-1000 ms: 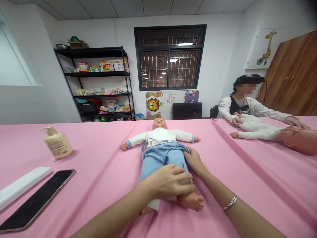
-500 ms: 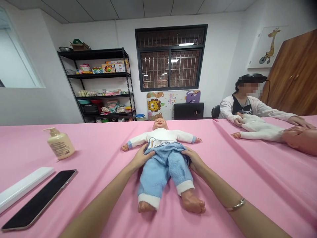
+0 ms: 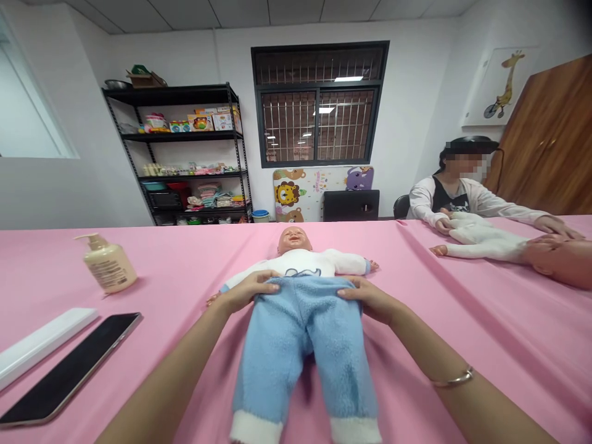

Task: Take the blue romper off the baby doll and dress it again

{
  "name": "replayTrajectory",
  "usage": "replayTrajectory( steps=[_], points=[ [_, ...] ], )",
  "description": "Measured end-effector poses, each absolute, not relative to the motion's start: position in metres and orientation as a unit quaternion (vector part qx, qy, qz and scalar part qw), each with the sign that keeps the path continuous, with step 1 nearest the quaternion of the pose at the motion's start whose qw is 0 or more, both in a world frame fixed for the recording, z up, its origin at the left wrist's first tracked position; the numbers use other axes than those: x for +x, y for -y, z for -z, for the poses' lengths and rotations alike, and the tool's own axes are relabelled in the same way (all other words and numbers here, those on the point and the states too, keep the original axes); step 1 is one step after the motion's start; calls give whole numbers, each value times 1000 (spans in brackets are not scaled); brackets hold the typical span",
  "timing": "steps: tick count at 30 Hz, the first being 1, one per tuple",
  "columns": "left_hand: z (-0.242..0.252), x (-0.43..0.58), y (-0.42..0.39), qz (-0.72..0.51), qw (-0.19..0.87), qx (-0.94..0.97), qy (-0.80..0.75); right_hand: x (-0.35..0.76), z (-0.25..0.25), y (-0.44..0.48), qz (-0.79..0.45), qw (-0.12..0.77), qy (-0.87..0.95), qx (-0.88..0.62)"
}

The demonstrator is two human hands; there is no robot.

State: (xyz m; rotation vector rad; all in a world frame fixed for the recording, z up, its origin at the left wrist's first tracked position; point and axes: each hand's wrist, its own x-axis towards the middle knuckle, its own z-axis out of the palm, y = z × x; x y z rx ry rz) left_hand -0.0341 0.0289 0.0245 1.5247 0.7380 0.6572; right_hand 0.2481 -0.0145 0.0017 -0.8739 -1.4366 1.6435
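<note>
A baby doll (image 3: 296,240) lies on its back, head away from me, in a white top with blue cuffs. Blue fleece trousers (image 3: 303,320) with white cuffs cover its legs. My left hand (image 3: 250,288) grips the waistband at the left side, thumb on top. On the other side, my right hand (image 3: 370,297) pinches the waistband, its thumb also over the cloth. The fingers of both hands are partly hidden behind the fabric. Almost nothing shows of the doll's feet below the trouser cuffs.
On the pink tablecloth (image 3: 180,265) at left stand a pump bottle (image 3: 110,265), a white bar-shaped object (image 3: 46,342) and a black phone (image 3: 69,370). To the right, a seated person (image 3: 462,191) touches another doll (image 3: 509,240) in white. Black shelves (image 3: 176,137) stand behind.
The trousers have been drawn up and toward me, stretched flatter at the waist. The doll's feet, visible before, are now almost wholly covered or out of view. Both hands have moved slightly apart.
</note>
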Motion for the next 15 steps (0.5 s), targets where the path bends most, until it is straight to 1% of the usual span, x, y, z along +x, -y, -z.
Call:
replayTrajectory(
  steps=[2, 4, 5, 7, 9, 11, 13, 15],
  points=[
    [-21, -28, -32, -381, 622, 615, -300, 251, 0, 12, -639, 462, 516, -333],
    [-14, -19, -37, -458, 597, 591, -293, 252, 9, 6, -620, 517, 483, -339],
    [-9, -15, -39, -488, 566, 591, -304, 252, 15, 2, -592, 533, 485, -360],
    [0, -11, -45, -520, 478, 614, -352, 252, 29, -7, -486, 544, 525, -439],
    [8, -12, -48, -507, 377, 654, -417, 252, 40, -15, -347, 522, 570, -531],
    [12, -17, -48, -437, 301, 690, -493, 251, 47, -18, -264, 487, 592, -585],
    [11, -22, -47, -354, 283, 706, -544, 249, 47, -17, -268, 456, 610, -589],
    [10, -24, -46, -312, 330, 709, -539, 246, 44, -14, -315, 443, 621, -564]
  ],
)
